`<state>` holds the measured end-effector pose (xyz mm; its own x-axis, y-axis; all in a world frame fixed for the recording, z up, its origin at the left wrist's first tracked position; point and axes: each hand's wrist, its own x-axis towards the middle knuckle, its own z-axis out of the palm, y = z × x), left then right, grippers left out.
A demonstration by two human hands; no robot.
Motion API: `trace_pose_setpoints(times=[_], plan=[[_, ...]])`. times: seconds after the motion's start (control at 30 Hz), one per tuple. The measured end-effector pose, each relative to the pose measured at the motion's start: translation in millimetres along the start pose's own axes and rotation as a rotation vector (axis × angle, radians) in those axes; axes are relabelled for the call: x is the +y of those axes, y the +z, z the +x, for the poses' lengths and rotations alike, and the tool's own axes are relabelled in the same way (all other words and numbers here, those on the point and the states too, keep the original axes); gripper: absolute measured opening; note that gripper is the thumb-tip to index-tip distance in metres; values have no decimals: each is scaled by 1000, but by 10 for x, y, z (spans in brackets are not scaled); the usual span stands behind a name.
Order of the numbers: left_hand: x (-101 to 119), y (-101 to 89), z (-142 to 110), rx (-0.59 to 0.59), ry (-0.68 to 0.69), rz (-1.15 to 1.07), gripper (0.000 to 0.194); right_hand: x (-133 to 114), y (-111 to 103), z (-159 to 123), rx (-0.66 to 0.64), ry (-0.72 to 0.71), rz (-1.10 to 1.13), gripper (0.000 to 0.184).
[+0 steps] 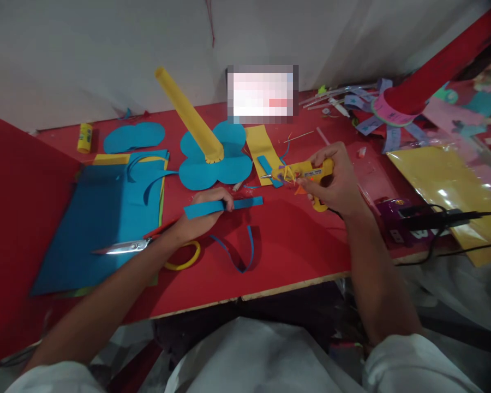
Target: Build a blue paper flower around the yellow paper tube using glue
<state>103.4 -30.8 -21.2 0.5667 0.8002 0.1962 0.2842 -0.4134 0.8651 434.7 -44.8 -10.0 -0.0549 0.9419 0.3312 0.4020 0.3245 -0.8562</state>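
Between the fingers of my left hand [208,210] is a blue paper strip [247,203], held roughly level above the red table. My right hand [335,180] grips a yellow glue gun [306,173], whose metal nozzle points left, a short way above and to the right of the strip. Behind my left hand lies a blue petal-shaped paper base [200,172], with a yellow paper tube [188,117] standing tilted on it. A thin curled blue strip [242,267] rests on the table in front of the hands. Scissors [126,247] lie partly under my left forearm.
Blue paper sheets [94,218] are stacked at the left, near a glue stick [84,138] and a blue cutout [135,136]. Yellow paper [262,144] lies behind the glue gun. At the right are a black cable [433,218], yellow wrapped sheets [445,180] and a red paper tube [442,60].
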Motion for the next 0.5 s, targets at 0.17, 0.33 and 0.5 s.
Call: trace_pose_setpoints(times=[0.17, 0.33, 0.5], plan=[[25, 18, 18, 7, 11, 4, 20, 7, -70, 8, -252, 117, 27, 39], [95, 19, 38, -10, -21, 1, 20, 55, -14, 20, -342, 132, -1, 33], [76, 20, 33, -5, -10, -14, 20, 83, -5, 36, -288, 105, -50, 32]])
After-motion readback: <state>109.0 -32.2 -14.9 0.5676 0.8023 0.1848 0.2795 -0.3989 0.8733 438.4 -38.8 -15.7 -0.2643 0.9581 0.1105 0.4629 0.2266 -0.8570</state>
